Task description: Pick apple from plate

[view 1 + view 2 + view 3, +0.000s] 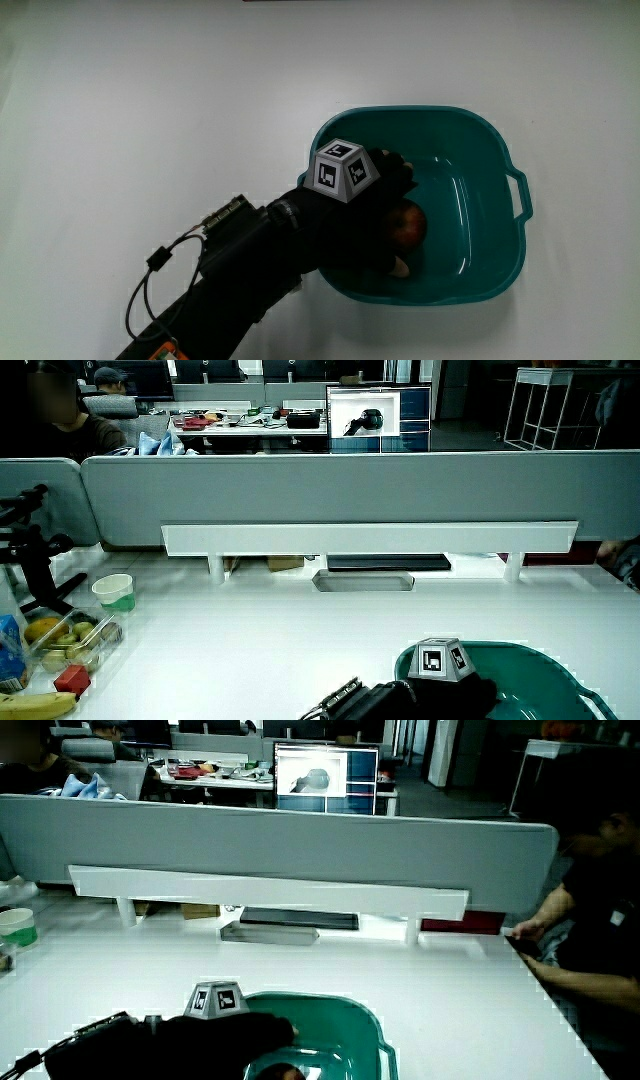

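Note:
A reddish apple [410,224] lies inside a teal plastic basin [500,150] with a handle on its rim; no plate shows. The gloved hand [385,215], patterned cube [343,170] on its back, reaches down into the basin, and its fingers curl around the apple from two sides. The forearm crosses the basin rim nearest the person. In both side views the hand [450,695] [245,1032] sits low in the basin [545,660] [365,1018]. A small part of the apple [290,1071] peeks out under the glove in a side view.
At the table's edge in a side view stand a green-and-white cup [113,592], a clear box of fruit [70,640], a banana [40,705] and a black stand [35,560]. A low grey partition [330,495] runs along the table, farther from the person than the basin.

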{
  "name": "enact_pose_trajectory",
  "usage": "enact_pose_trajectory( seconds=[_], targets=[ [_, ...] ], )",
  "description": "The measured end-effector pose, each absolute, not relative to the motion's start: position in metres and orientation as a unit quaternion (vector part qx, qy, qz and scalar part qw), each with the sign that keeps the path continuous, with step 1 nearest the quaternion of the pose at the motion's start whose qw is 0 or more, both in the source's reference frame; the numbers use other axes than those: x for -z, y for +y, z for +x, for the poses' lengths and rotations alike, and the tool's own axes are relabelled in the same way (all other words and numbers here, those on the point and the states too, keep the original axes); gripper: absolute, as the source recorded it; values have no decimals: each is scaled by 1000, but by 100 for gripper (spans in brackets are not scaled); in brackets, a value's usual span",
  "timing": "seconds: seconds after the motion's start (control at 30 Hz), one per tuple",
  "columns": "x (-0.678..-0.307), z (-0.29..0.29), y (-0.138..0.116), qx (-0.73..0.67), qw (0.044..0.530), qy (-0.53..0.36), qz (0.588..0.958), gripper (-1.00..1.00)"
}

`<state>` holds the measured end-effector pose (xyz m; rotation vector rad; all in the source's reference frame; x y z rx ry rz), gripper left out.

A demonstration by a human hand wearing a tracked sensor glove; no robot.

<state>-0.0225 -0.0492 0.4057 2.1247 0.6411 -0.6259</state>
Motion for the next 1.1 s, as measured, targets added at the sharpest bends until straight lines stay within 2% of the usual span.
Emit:
enact_pose_trajectory(
  seconds=[0.5, 0.9, 1.1],
  targets=[
    [-431, 11, -31, 216, 444, 266, 828, 0],
    [-441, 27, -20, 185, 446, 271, 833, 0],
    [-443, 30, -17, 183, 429, 278, 840, 0]
  ],
)
